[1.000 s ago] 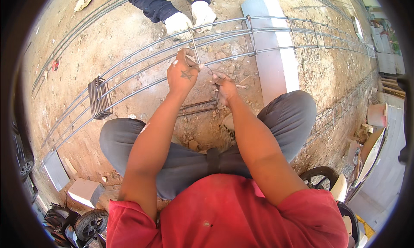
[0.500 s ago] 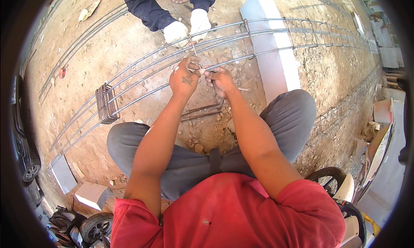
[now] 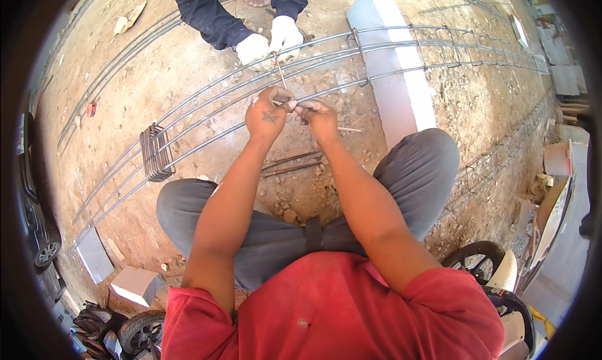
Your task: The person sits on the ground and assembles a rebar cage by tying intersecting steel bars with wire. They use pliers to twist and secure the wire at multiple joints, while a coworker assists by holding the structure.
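Note:
Ahead of me, several long steel reinforcing bars [image 3: 342, 89] run side to side in a cage. At the nearest bar, where a thin steel stirrup [image 3: 281, 73] meets it, my left hand [image 3: 267, 117] is closed in a pinch. My right hand [image 3: 322, 122] pinches just right of it, by the same bar. Whatever small thing the fingertips hold is too small to make out. Across the cage, a co-worker's white-gloved hands [image 3: 286, 35] are at the far end of that stirrup. More stirrups [image 3: 156, 152] are bunched round the bars at the left.
A long pale block [image 3: 390, 78] lies crosswise under the cage to the right. Rusty bent rods [image 3: 291, 164] and a pale stick [image 3: 350, 130] lie on stony ground before me. Another block [image 3: 134, 284] is at lower left, near a motorcycle wheel [image 3: 142, 332].
My right hand has shifted slightly and turned at the bar; my left hand has barely moved. The co-worker's gloved hands have come closer together at the stirrup.

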`<move>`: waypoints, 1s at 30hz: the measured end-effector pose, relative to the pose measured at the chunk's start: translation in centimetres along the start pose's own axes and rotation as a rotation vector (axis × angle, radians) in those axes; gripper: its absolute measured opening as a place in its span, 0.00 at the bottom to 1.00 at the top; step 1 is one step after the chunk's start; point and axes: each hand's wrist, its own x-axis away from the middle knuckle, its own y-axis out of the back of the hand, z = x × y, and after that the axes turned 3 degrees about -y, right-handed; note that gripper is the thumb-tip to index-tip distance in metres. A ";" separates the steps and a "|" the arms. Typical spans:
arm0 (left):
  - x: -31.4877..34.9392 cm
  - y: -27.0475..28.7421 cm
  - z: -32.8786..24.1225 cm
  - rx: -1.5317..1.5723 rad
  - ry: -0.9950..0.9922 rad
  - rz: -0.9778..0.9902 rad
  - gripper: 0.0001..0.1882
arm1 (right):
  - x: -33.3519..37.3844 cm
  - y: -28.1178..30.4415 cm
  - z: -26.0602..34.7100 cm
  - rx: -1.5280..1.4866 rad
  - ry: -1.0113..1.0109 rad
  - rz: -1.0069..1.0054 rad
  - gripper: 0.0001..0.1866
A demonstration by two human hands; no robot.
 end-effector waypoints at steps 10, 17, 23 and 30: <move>-0.1 -0.2 0.6 -0.014 -0.116 -0.027 0.08 | 0.4 0.5 -0.8 0.053 -0.029 -0.041 0.15; -0.1 0.0 0.3 0.016 0.022 0.025 0.08 | 0.8 -0.7 -0.4 0.303 0.130 -0.078 0.10; -0.3 0.4 1.4 0.077 -0.069 0.044 0.09 | 0.7 -1.2 -0.6 0.296 0.286 -0.142 0.10; -1.0 2.3 1.6 0.388 0.019 0.191 0.13 | 0.5 -1.4 -1.0 0.276 0.242 -0.182 0.11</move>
